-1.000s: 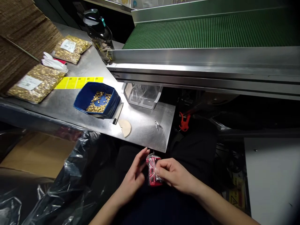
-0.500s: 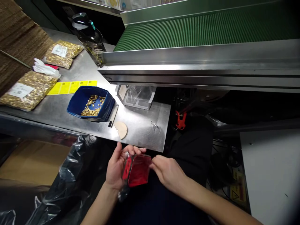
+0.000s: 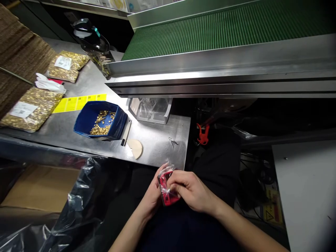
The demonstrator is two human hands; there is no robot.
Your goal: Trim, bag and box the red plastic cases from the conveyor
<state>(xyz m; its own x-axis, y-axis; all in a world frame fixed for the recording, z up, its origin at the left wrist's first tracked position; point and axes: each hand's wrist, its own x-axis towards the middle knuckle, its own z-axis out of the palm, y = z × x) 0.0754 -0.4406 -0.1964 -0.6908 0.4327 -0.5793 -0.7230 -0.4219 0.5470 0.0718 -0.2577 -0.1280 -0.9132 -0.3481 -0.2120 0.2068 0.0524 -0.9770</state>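
Red packet – clear-wrapped, crinkled, small

Worktop front edge: bare steel between the fan-shaped card and the small clip.
Worktop middle: blue tray blocks it.
Back edge: conveyor frame overhangs the clear box.
Left end: gold bags fill it.
Below front edge: black plastic sheet.
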